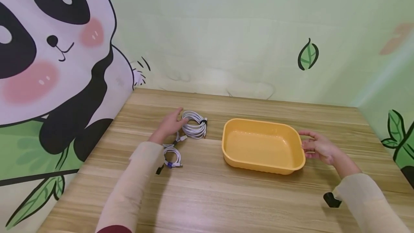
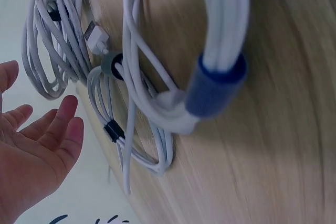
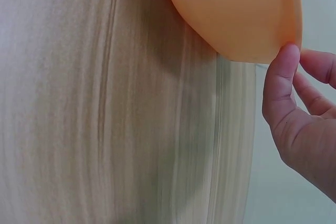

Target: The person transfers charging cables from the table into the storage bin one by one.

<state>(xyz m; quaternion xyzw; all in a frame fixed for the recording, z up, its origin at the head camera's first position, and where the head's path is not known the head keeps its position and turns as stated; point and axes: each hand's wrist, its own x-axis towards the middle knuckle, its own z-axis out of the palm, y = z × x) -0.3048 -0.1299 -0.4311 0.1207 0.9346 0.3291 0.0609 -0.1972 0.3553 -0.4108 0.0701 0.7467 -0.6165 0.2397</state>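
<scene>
- At far left, a backdrop (image 1: 38,168) carries a printed panda (image 1: 77,50), flat black and white with pink cheeks.
- Left of centre, a cream sleeve (image 1: 132,182) with soft creases leads to the left hand (image 1: 168,124), fingers extended and holding nothing, just beside the cables; contact cannot be told.
- A small coil (image 2: 226,24) of smooth white cable with blue bands lies right of that sleeve; a second coil (image 2: 140,157) with dark ties lies just beyond, partly covered by the hand in the head view.
- A larger coil (image 1: 194,132), round and thick, cinched by a black tie (image 1: 203,121), lies at the left hand's fingertips.
- Beneath, the counter (image 1: 194,197) shows pale wood grain in streaks.
- Right of centre stands a glossy yellow basin (image 1: 258,166), a rounded rectangle with a bare inside.
- At its right end, the right hand (image 1: 320,147) has its fingers loosely spread, thumb touching the basin's outer side without gripping.
- At lower right, a black object (image 1: 332,200) sits against the right sleeve (image 1: 365,197); printed green leaves (image 1: 392,129) edge the frame.
</scene>
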